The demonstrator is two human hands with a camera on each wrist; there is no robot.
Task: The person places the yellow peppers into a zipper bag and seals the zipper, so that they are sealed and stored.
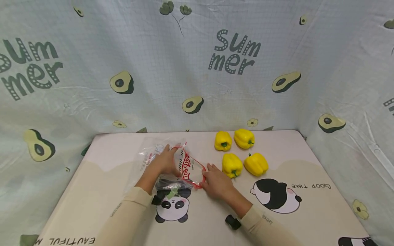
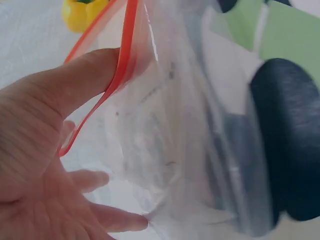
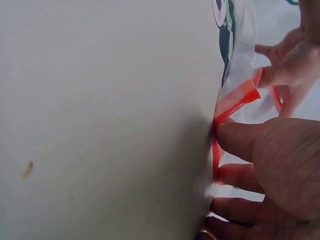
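Note:
A clear plastic zip bag (image 1: 192,167) with a red rim and red lettering lies on the table, its mouth spread apart toward the right. My left hand (image 1: 164,162) is at the bag's left part. In the left wrist view its thumb reaches behind the red rim (image 2: 127,45), while the other fingers are stretched out against the plastic. With thumb and fingers, my right hand (image 1: 217,182) pinches the rim's right end, close to the tabletop. Several yellow bell peppers (image 1: 232,165) sit just beyond the right hand, apart from the bag.
The pale table (image 1: 104,171) carries printed pandas and lettering. A patterned cloth (image 1: 154,61) hangs behind and along both sides. Black camera mounts (image 1: 233,222) sit at the wrists.

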